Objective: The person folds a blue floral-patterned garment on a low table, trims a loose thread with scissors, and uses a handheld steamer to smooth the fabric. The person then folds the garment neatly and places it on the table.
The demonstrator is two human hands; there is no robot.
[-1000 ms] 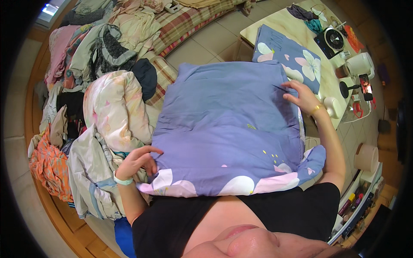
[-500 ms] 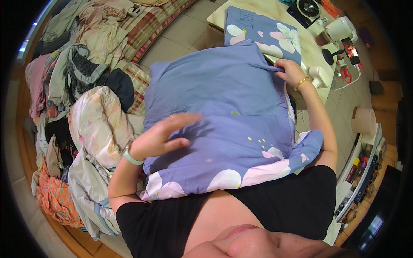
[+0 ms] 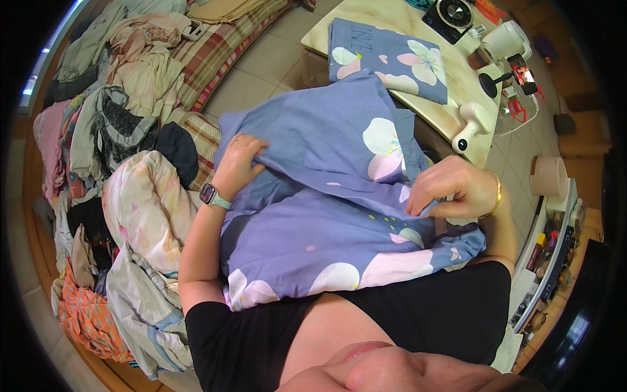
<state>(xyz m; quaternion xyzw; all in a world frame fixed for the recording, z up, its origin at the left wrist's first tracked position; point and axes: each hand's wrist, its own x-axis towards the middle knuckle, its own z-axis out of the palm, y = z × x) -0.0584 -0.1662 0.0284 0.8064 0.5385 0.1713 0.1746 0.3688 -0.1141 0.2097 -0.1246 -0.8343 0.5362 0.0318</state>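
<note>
A large blue bed sheet (image 3: pixel 294 228) with white and pink flowers is spread across my lap and chest. My left hand (image 3: pixel 241 160) is closed on the sheet's left side, with its fingertips pinching a fold. At the sheet's right side, my right hand (image 3: pixel 454 188) pinches its edge between thumb and fingers. Between the two hands, a folded-over layer runs slantwise across the sheet, with a large white flower on its upper right part. Beyond it, a neatly folded cloth (image 3: pixel 392 62) of the same blue flowered pattern lies on a marble-patterned table (image 3: pixel 320 32).
On my left are heaped clothes (image 3: pixel 121 124), a rolled pale flowered quilt (image 3: pixel 147 209) and a plaid cushion (image 3: pixel 222 42). The table also bears a white handheld appliance (image 3: pixel 471 125), a phone on a stand (image 3: pixel 522 72) and a white kettle (image 3: pixel 508 40). A shelf (image 3: pixel 542 261) with small items stands at right.
My right hand has drawn the sheet's edge toward me, folding a layer over and showing a white flower. My left hand, open above the sheet before, has moved left and taken hold of it.
</note>
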